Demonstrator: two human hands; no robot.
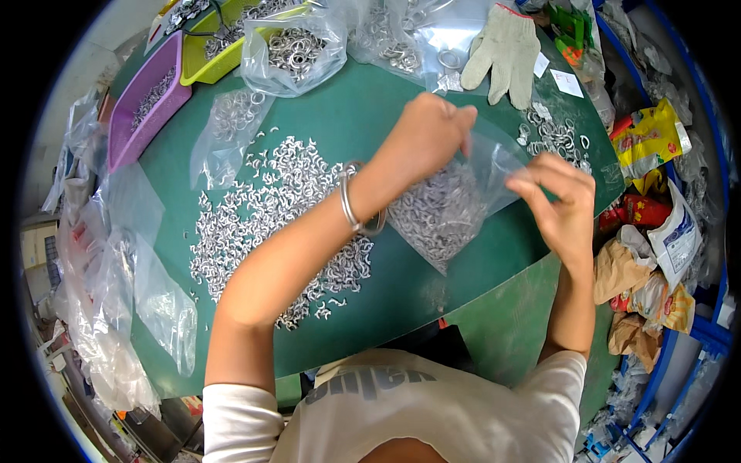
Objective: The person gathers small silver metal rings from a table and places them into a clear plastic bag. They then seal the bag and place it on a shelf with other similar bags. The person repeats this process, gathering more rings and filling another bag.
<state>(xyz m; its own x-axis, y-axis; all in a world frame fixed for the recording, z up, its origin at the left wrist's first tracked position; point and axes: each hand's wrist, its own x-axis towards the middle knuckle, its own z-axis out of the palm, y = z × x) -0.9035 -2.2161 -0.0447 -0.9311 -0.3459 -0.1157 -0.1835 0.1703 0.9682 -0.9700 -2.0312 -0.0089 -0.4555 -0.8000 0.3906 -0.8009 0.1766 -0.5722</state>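
A clear plastic bag (448,212) full of small silver metal hooks lies tilted over the green table (401,293). My left hand (428,131) pinches the bag's upper rim, a metal bangle on its wrist. My right hand (559,201) grips the bag's right edge with thumb and fingers. A wide loose pile of the same silver hooks (270,208) is spread on the table to the left of my left forearm.
Other clear bags of metal rings (293,50) lie at the back, beside a purple tray (147,96) and a yellow-green tray (208,46). A white work glove (505,50) rests far right. Empty plastic bags (116,293) hang left; coloured packets (656,224) crowd the right.
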